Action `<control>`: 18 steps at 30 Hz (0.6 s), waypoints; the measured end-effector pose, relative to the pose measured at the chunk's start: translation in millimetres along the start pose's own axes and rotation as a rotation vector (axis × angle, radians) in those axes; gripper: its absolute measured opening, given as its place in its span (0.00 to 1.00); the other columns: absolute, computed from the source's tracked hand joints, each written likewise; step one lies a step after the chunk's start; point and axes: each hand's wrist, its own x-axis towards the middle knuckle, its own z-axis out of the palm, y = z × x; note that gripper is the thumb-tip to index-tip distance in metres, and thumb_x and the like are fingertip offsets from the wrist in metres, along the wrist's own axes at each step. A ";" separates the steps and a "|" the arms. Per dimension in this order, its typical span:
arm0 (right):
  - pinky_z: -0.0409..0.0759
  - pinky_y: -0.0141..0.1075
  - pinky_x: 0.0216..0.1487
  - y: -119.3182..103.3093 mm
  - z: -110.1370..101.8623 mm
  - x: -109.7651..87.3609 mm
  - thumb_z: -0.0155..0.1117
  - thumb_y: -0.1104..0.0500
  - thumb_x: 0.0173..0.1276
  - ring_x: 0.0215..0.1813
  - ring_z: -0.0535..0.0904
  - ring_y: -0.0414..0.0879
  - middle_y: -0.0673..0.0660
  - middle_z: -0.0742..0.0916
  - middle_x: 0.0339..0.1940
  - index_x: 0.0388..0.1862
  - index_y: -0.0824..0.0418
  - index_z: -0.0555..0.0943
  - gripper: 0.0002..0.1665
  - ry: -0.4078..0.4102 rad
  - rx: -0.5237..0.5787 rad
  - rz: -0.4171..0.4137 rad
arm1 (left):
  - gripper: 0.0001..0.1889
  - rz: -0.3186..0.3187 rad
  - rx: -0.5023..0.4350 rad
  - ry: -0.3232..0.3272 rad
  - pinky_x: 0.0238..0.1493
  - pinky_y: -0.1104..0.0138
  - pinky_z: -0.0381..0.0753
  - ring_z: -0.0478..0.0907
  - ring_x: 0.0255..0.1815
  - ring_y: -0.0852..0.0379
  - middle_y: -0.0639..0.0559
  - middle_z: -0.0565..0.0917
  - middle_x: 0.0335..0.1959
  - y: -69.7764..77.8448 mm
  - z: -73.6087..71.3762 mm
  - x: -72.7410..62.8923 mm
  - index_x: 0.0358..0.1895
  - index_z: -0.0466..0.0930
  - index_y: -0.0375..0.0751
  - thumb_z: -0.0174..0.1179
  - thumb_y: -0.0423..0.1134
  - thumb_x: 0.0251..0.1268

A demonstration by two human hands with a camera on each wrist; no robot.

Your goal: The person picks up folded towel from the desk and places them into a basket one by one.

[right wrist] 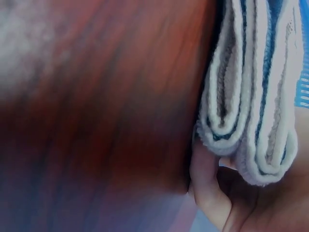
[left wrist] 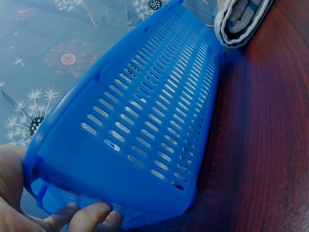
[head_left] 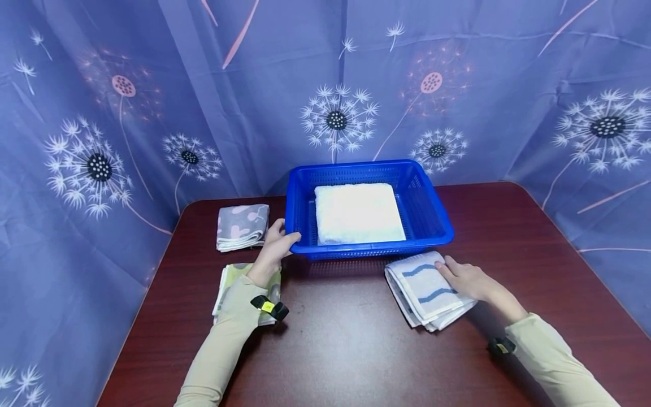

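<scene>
A blue plastic basket with slotted walls stands at the back of the table, a folded white towel lying flat inside. My left hand grips the basket's near left corner, thumb over the rim and fingers against the outer wall, as the left wrist view also shows. In front of the basket's right part, my right hand holds a folded light grey towel with blue wavy stripes by its right side. The right wrist view shows its thick folded layers, with fingers curled beneath them.
A folded grey towel with pink shapes lies at the back left of the brown table. Nearer, a folded yellow-green towel sits partly hidden under my left forearm. A blue dandelion-print curtain hangs behind the table.
</scene>
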 end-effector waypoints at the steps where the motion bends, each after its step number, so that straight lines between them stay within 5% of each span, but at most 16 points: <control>1: 0.69 0.63 0.59 -0.6 0.0 -0.3 0.28 0.36 0.78 0.63 0.68 0.75 0.80 0.69 0.65 0.71 0.78 0.56 0.47 -0.001 0.001 -0.001 | 0.20 0.002 0.001 0.000 0.41 0.66 0.79 0.76 0.55 0.41 0.30 0.75 0.59 -0.2 -0.1 -0.3 0.57 0.65 0.36 0.51 0.28 0.62; 10: 0.71 0.62 0.57 -8.0 1.3 -2.0 0.30 0.39 0.79 0.60 0.71 0.75 0.80 0.72 0.61 0.69 0.77 0.60 0.43 0.029 0.019 -0.030 | 0.20 0.007 -0.014 -0.006 0.42 0.65 0.78 0.75 0.56 0.39 0.30 0.74 0.60 -0.2 -0.6 1.1 0.58 0.65 0.36 0.51 0.28 0.61; 18: 0.76 0.58 0.46 -10.8 5.8 -1.4 0.35 0.43 0.79 0.49 0.79 0.69 0.76 0.81 0.47 0.53 0.70 0.71 0.32 0.096 0.028 -0.084 | 0.20 0.003 -0.008 -0.007 0.43 0.64 0.79 0.76 0.54 0.41 0.30 0.74 0.60 -1.5 -1.4 0.7 0.58 0.65 0.35 0.51 0.29 0.62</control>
